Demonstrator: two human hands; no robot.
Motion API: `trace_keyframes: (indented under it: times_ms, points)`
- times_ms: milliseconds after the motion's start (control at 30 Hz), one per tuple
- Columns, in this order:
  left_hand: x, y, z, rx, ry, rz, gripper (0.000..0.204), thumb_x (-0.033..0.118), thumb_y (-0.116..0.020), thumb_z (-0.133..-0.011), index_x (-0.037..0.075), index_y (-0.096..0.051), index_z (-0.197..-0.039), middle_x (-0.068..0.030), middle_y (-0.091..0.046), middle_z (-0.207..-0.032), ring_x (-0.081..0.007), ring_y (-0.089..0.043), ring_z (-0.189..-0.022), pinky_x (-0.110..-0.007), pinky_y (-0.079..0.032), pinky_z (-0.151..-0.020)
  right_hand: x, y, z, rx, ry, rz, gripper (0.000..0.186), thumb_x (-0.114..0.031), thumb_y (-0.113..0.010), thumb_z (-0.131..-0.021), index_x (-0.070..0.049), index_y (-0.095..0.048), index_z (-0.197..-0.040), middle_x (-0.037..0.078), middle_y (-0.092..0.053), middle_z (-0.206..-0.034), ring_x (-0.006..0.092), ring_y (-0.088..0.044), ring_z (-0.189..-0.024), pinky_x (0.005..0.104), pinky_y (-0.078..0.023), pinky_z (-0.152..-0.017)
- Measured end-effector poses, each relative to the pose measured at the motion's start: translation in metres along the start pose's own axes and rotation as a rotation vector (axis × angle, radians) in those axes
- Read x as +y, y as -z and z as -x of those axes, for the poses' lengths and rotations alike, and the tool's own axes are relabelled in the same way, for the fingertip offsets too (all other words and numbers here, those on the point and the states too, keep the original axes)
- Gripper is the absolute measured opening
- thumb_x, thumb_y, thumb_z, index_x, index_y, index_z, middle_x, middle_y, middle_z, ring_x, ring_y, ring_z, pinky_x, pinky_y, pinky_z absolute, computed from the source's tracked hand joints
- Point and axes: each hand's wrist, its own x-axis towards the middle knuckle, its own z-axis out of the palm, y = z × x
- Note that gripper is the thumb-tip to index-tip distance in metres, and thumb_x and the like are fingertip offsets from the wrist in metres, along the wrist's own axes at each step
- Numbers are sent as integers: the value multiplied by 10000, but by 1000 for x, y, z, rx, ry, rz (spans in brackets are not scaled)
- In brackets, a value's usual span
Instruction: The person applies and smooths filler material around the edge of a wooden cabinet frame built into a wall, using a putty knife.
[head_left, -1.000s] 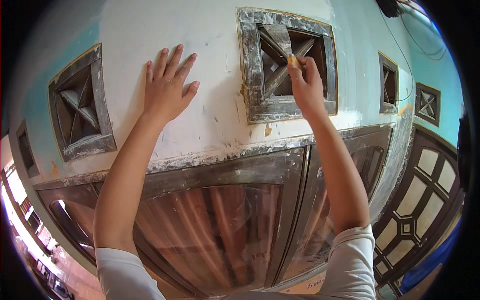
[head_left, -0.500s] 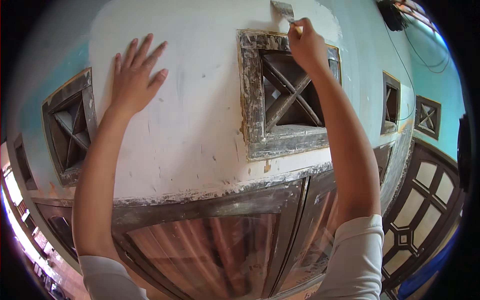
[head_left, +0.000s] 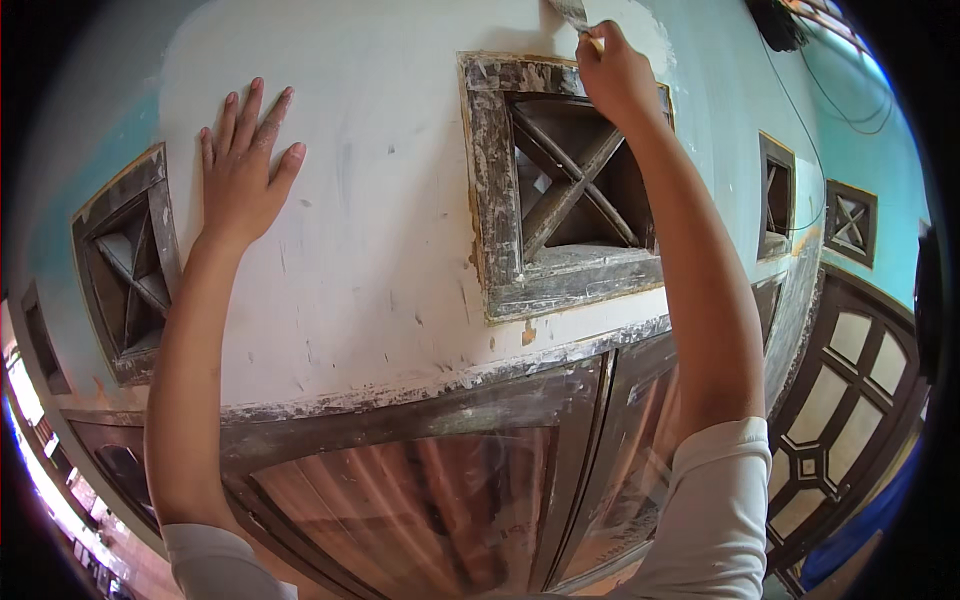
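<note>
With its fingers spread, my left hand (head_left: 246, 170) lies flat against the white-coated patch of wall (head_left: 350, 220), left of a square vent. My right hand (head_left: 617, 75) is raised high and closed around the handle of a putty knife (head_left: 569, 12). Its metal blade looks smeared with grey-white material and is at the wall near the top edge of the picture, where its tip is partly cut off. Just below that hand is the dark wooden vent frame (head_left: 500, 180) with crossed slats, its paint worn and specked with white. My right forearm covers the frame's right side.
Another crossed-slat vent (head_left: 122, 262) sits in the wall at left, and smaller ones at right. Below runs a white-smeared wooden ledge (head_left: 440, 385) over glazed panels with curtains (head_left: 400, 500). A panelled door (head_left: 840, 400) stands at right. Black cables (head_left: 800, 120) hang at upper right.
The putty knife and my right hand have gone slightly higher on the wall. The view has shifted a little. My left hand stays spread on the wall.
</note>
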Motion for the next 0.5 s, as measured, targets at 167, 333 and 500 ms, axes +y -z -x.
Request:
trace_keyframes:
  times_ms: [167,333,500]
  points:
    - [4,2,0,25,26,2,561,400,-476,-1013,312,-350,-1553,8,-210,-1662,-308,-171,-1529,-595,-123,-1204,12,0,-13,-4,16,78,337,-366,-540,-963,-115,-576,-1185,225,-712,-882,458,-673,-875,516,-518,-780]
    - [7,-1,-2,37,15,28,559,402,-473,-1013,311,-353,-1551,9,-213,-1661,-304,-180,-1526,-590,-126,-1206,32,4,-45,-17,-9,119,340,-390,-528,-965,-108,-591,-1144,233,-707,-878,453,-676,-876,525,-516,-780]
    - [-3,4,4,31,40,-8,564,404,-479,-1008,306,-356,-1549,12,-215,-1661,-297,-185,-1526,-588,-133,-1206,2,5,27,-85,15,-7,310,-322,-554,-956,-102,-558,-1174,263,-694,-847,495,-658,-867,561,-512,-792]
